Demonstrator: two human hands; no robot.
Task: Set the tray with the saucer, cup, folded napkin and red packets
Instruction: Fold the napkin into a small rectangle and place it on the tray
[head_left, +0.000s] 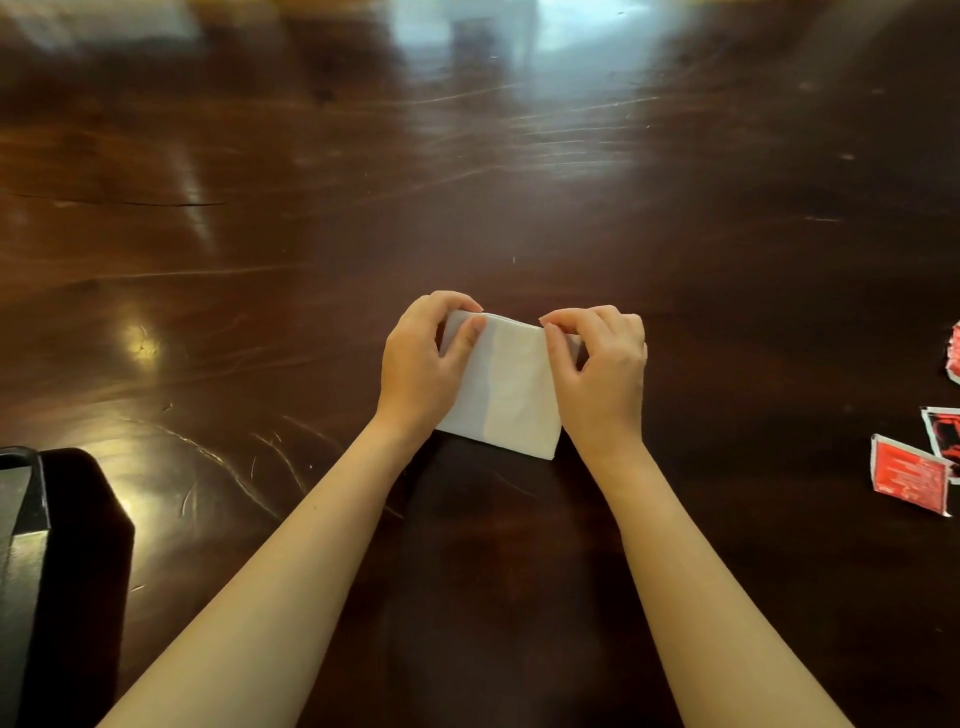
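Left hand (418, 364) and right hand (602, 369) each pinch a far corner of the napkin (511, 387). Advice: align edges squarely, then crease firmly on the table (467, 182).

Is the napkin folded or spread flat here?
Folded, at least once: the napkin lies on the table as a small rectangle with a doubled far edge, which the left hand and right hand pinch.

Two of the red packets (909, 475) are cut off at the right edge, and the print on the whole one is too small to read. The black tray (31, 519) at near left runs off the edge. The left hand (421, 364) and right hand (602, 374) hide the far corners of the napkin (514, 384).
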